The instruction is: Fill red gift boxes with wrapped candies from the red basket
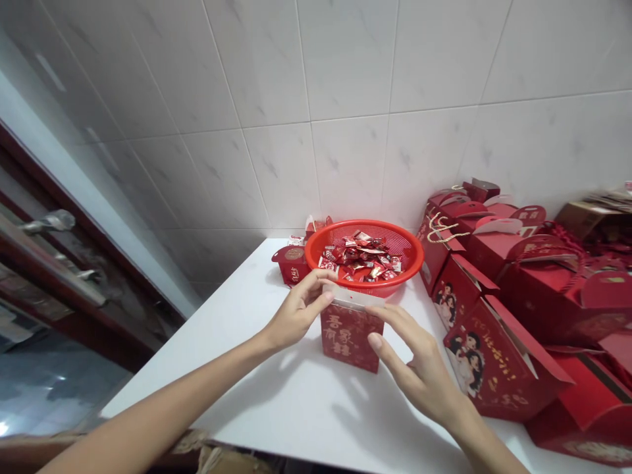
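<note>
A small upright red gift box (pixel 349 336) with gold characters on its front stands on the white table, between my two hands. Its pale top edge shows. My left hand (pixel 299 309) has thumb and fingers curled at the box's upper left corner. With its fingers on the top right edge and its thumb by the right side, my right hand (pixel 415 352) grips the box from the other side. Just behind is a red plastic basket (pixel 316 260) holding many small red wrapped sweets (pixel 360 257).
Another small red box (pixel 291 264) sits left of the basket. Many red gift boxes (pixel 498 362), some with a printed couple and rope handles, crowd the right side. A tiled wall (pixel 345 151) rises behind the white table (pixel 247 309). At left is a door with a handle (pixel 52 222).
</note>
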{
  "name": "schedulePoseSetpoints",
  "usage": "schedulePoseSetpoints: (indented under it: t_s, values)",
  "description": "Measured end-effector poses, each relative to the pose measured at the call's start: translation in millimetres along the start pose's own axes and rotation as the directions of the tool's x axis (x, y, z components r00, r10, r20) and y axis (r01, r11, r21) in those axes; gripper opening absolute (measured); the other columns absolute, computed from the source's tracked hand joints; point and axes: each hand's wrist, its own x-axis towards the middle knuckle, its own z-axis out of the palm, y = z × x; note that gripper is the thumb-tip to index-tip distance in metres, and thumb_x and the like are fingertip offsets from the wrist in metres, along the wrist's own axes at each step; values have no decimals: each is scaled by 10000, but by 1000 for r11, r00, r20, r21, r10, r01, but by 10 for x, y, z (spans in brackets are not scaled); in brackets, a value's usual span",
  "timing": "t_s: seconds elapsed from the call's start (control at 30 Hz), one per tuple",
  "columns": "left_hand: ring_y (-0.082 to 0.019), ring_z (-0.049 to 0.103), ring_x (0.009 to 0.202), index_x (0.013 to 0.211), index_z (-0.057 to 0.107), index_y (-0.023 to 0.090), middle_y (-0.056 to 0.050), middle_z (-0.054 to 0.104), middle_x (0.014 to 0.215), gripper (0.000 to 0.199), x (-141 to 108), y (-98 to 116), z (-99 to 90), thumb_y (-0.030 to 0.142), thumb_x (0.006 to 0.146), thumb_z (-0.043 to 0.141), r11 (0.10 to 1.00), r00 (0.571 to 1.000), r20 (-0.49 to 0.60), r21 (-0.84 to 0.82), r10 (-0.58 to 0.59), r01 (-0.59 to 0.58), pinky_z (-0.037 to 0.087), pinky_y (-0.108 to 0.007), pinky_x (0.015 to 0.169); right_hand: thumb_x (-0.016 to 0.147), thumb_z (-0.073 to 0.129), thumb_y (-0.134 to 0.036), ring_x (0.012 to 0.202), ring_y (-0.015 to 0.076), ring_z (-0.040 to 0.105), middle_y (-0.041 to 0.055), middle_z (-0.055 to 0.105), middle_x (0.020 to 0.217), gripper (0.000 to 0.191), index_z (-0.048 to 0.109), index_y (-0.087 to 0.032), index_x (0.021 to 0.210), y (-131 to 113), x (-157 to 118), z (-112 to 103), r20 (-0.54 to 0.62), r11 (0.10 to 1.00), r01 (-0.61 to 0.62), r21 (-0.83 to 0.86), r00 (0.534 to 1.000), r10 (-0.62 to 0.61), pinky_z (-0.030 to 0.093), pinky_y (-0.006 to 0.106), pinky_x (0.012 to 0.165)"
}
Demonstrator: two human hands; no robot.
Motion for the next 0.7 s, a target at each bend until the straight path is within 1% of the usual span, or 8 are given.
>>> schedulePoseSetpoints:
  t_s: [0.07, 0.13, 0.3, 0.43, 0.5, 0.57, 0.67, 0.7]
  values:
    - [-187, 588, 872, 924, 634, 172, -41, 642, 914, 192, 6, -2, -16, 347, 923, 557, 1000, 999, 46, 25, -5, 4, 476, -297, 818, 1002, 531, -278, 1043, 226, 672, 89, 695, 1136, 242, 601, -227, 1227, -14, 5, 34, -34, 999, -17, 30, 999, 18, 575, 350, 879]
    - [-203, 591, 909, 820, 642, 165, -49, 653, 918, 207, 20, 10, -34, 325, 908, 544, 999, 995, 96, 35, -32, 29, 464, -318, 862, 1002, 526, -279, 1008, 225, 675, 86, 701, 1098, 208, 607, -223, 1185, -18, 9, 66, -69, 998, -40, 48, 997, 43, 571, 337, 848]
    - [-229, 600, 966, 942, 668, 186, -51, 673, 1018, 195, 25, -6, -50, 337, 846, 593, 981, 973, 146, -48, -181, 190, 470, -342, 867, 1007, 510, -275, 967, 218, 672, 71, 699, 1055, 183, 612, -235, 1153, -1, 12, 111, -109, 994, -85, 70, 990, 93, 565, 324, 824]
    - [-231, 605, 955, 980, 684, 191, -56, 673, 1055, 243, 52, 21, -121, 349, 807, 619, 962, 931, 280, -69, -234, 263, 479, -338, 827, 1001, 512, -238, 952, 204, 661, 65, 681, 1026, 179, 619, -236, 1145, 18, -1, 144, -135, 996, -66, 65, 988, 75, 557, 308, 815]
    - [-237, 613, 979, 985, 701, 187, -62, 682, 1075, 253, 137, 68, -184, 359, 810, 639, 970, 924, 313, -25, -221, 241, 478, -341, 847, 995, 519, -229, 968, 205, 656, 76, 663, 1055, 223, 629, -233, 1189, 36, -19, 174, -132, 997, -50, 52, 990, 57, 561, 315, 826]
    - [-243, 624, 1002, 998, 713, 177, -76, 695, 1095, 277, 291, 108, -239, 390, 839, 634, 980, 933, 300, 37, -197, 195, 479, -349, 878, 986, 535, -233, 1025, 221, 647, 94, 647, 1123, 290, 617, -228, 1263, 59, -44, 209, -130, 1000, -15, 8, 991, 16, 561, 341, 863]
    - [-241, 647, 992, 1009, 715, 164, -93, 712, 1098, 330, 629, 100, -267, 440, 872, 596, 981, 956, 254, 163, -145, 105, 487, -343, 888, 984, 542, -243, 1064, 239, 637, 111, 642, 1166, 338, 595, -217, 1317, 84, -82, 247, -147, 997, 46, -64, 988, -55, 555, 366, 877]
    - [-243, 650, 998, 1015, 716, 163, -95, 717, 1095, 340, 756, 75, -258, 442, 877, 582, 971, 956, 266, 233, -123, 60, 488, -337, 892, 986, 540, -242, 1049, 238, 639, 111, 647, 1151, 337, 596, -214, 1317, 89, -90, 252, -152, 995, 60, -75, 986, -71, 554, 365, 863]
